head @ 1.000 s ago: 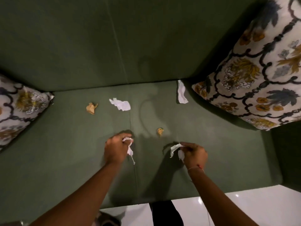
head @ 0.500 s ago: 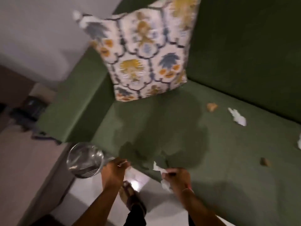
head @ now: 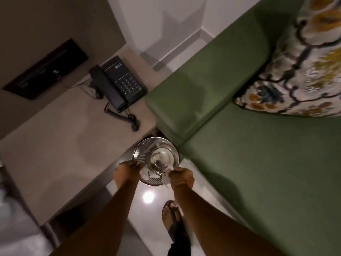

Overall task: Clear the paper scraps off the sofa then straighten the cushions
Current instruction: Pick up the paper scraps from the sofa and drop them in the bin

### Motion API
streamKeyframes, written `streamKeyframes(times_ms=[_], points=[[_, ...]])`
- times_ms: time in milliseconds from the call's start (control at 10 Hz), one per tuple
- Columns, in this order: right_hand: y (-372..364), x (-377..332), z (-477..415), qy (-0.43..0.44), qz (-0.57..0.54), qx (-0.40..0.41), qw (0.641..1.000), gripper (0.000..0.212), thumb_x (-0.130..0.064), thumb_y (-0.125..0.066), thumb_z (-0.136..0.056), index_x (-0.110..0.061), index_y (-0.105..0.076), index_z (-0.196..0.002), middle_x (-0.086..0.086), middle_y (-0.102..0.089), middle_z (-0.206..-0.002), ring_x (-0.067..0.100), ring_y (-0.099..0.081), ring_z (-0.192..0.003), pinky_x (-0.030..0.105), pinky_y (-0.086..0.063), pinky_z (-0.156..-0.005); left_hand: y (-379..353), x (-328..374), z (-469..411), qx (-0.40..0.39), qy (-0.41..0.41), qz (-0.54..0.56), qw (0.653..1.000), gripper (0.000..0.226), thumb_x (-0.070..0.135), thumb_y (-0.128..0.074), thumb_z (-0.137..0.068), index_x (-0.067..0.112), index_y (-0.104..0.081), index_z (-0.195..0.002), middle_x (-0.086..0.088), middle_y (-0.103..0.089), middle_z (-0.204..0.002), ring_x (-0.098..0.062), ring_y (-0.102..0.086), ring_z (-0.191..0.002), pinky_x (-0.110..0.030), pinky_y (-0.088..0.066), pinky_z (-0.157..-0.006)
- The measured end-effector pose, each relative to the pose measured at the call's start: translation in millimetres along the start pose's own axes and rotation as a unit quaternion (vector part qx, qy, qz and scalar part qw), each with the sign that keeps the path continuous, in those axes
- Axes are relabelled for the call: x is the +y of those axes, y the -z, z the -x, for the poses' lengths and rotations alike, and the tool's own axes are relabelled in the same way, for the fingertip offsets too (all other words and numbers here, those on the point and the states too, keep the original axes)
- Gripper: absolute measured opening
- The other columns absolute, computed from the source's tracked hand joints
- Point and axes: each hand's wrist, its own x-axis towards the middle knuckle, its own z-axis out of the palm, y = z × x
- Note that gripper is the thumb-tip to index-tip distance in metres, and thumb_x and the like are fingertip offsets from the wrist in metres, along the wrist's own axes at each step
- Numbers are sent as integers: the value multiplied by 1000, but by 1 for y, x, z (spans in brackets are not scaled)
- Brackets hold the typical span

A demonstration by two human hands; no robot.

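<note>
My two hands hover over a shiny round metal bin [head: 147, 145] that stands on the floor by the left end of the green sofa [head: 258, 163]. My right hand [head: 181, 177] is pinched on a white paper scrap [head: 166, 180] at the bin's near rim. My left hand [head: 127, 170] has its fingers closed, with another white scrap [head: 144, 172] at the fingertips over the bin's mouth. A floral patterned cushion [head: 304, 71] leans in the sofa's left corner. No scraps show on the visible part of the seat.
A beige side table [head: 64, 135] with a black corded telephone [head: 118, 84] stands left of the bin, against the sofa's arm [head: 203, 85]. My sandalled foot [head: 171, 215] rests on the glossy white floor [head: 147, 198] below my hands.
My view has swung left from the sofa seat to the bin. Both hands carried their white scraps off the seat edge and now hold them over the bin.
</note>
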Motion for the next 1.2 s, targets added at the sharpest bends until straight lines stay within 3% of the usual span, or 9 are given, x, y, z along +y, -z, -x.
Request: streamKeyframes(times_ms=[100,200,300,400,600,900,1000,1100,1200], points=[[-24,-3,-26,-14,-6,-59,998,36,-29,-64,-87,-6,-68,-114,17,-67,-122,31,-66,-98,39,-54,-93,-5,-6,-26,-35,8,23,999,39,44,-77,-69,26,-74,-103,-7,-78,-86,-23,-72,-79,-30,-55,-78],[-33,-1,-41,-37,-97,-129,986,33,-14,-58,-91,-2,-58,-122,13,-63,-116,20,-63,-77,29,-62,-67,-13,-11,-46,-110,13,62,992,43,40,-74,-68,22,-72,-106,-11,-75,-103,-31,-72,-91,-45,-58,-85],[-31,3,-47,-8,-61,-133,989,29,-11,-56,-91,-3,-61,-119,14,-61,-103,22,-61,-74,29,-61,-64,-17,-14,-54,-111,21,56,992,39,39,-69,-69,25,-72,-104,-14,-73,-107,-35,-70,-94,-49,-58,-83],[-23,0,-46,20,-29,-133,990,27,-5,-54,-91,-1,-63,-116,13,-61,-100,27,-60,-84,42,-56,-86,-12,-11,-42,-69,-29,-41,996,31,45,-62,-74,33,-72,-101,-9,-75,-102,-33,-70,-90,-39,-57,-85],[33,-9,-10,77,-9,-98,992,18,-6,-59,-86,-17,-71,-77,8,-66,-87,24,-63,-84,46,-55,-90,15,18,18,-42,-125,-176,976,29,41,-52,-88,28,-73,-102,-12,-73,-102,-34,-67,-92,-35,-49,-76],[220,16,21,96,-44,0,994,24,-19,-66,-81,-16,-75,-103,5,-71,-88,21,-57,-81,46,-51,-91,-15,134,163,-62,-270,-262,924,22,32,-54,-89,35,-71,-102,-12,-73,-107,-39,-66,-96,-43,-53,-82],[309,41,19,88,-57,43,994,30,-25,-69,-81,-20,-73,-110,9,-74,-109,24,-66,-98,34,-51,-95,-67,182,225,-47,-341,-248,906,15,30,-58,-87,28,-73,-90,-17,-74,-94,-41,-67,-85,-39,-48,-70],[398,71,13,88,-32,83,992,32,-29,-68,-82,-23,-70,-114,5,-71,-120,26,-62,-115,29,-46,-97,-128,222,290,-82,-369,-247,892,22,29,-64,-84,27,-72,-104,-18,-74,-104,-41,-67,-95,-43,-52,-82],[491,112,2,75,-36,128,988,33,-29,-62,-86,-28,-67,-119,5,-68,-125,26,-61,-116,30,-47,-98,-201,251,357,-132,-408,-245,869,27,25,-64,-83,27,-71,-110,-13,-73,-110,-37,-66,-102,-41,-52,-89]])
